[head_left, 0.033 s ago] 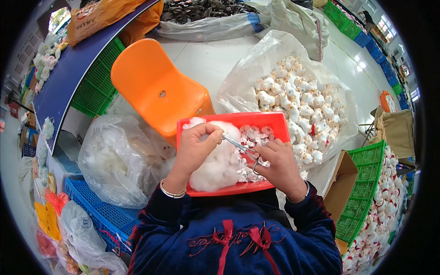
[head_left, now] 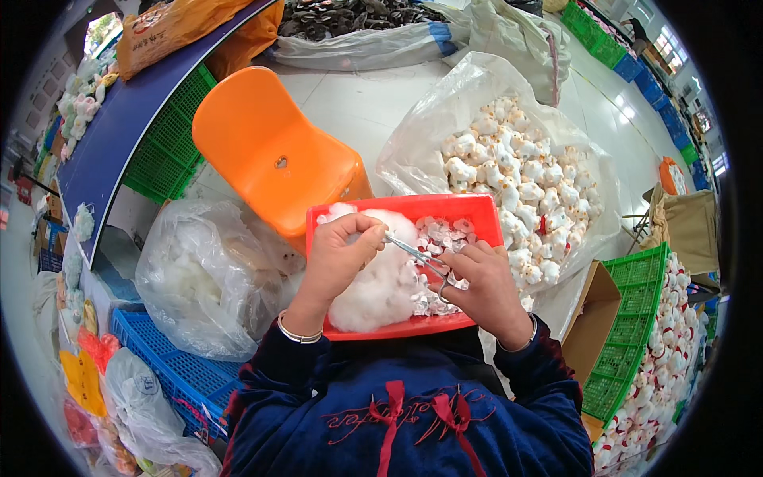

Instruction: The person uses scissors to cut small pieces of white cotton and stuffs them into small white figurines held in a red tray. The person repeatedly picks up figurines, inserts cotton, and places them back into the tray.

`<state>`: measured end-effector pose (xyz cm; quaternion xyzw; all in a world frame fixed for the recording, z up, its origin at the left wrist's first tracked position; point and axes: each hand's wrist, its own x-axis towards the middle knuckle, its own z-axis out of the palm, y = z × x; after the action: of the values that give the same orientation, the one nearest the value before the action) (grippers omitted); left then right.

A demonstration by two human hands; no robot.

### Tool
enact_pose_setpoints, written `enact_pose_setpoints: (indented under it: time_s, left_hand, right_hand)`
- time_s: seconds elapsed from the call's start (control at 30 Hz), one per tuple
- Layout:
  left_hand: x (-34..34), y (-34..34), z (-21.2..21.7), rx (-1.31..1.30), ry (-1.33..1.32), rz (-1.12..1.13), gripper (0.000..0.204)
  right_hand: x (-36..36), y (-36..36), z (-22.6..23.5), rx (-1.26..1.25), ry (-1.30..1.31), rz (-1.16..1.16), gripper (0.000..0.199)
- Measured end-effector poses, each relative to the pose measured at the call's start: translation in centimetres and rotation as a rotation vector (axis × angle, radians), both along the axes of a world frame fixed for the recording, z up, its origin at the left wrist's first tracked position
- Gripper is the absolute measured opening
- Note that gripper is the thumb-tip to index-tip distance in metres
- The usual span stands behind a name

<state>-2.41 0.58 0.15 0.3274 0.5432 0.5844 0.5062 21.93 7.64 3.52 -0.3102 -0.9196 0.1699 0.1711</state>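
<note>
Above a red plastic tray [head_left: 469,208], my right hand [head_left: 481,286] holds metal forceps [head_left: 413,252] by their scissor-like ring handles. The slim tips reach to the pinched fingers of my left hand [head_left: 342,250]. What those fingers hold at the tips is hidden; it is too small to make out. White fluffy stuffing [head_left: 369,298] fills the left part of the tray, under my left hand. In the right part lie several small clear, shiny round pieces [head_left: 445,232], partly covered by my right hand.
An orange chair [head_left: 278,163] stands beyond the tray. To the right, a big clear bag holds small white plush pieces [head_left: 520,183]. A plastic bag of stuffing [head_left: 195,278] and a blue crate [head_left: 171,374] are on the left. Green crates [head_left: 636,310] stand at the right.
</note>
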Motion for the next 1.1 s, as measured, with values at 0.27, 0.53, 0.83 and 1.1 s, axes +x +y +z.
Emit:
enact_pose_setpoints:
  time_s: [0.27, 0.53, 0.83, 1.1]
  left_hand:
    - [0.5, -0.4, -0.8, -0.004, -0.138, 0.011, 0.011]
    - [0.4, -0.8, -0.7, -0.005, -0.238, 0.054, 0.014]
    - [0.6, -0.9, -0.6, 0.021, -0.122, 0.027, 0.02]
    - [0.6, -1.0, -0.1, 0.007, 0.053, -0.011, 0.018]
  right_hand:
    - [-0.1, 0.2, 0.4, -0.051, -0.07, 0.042, 0.036]
    - [1.3, 1.8, 0.9, -0.048, -0.006, 0.064, 0.054]
    - [1.3, 2.0, 0.2, -0.02, -0.033, 0.065, 0.045]
    - [1.4, 2.1, 2.0, 0.02, -0.163, 0.116, 0.031]
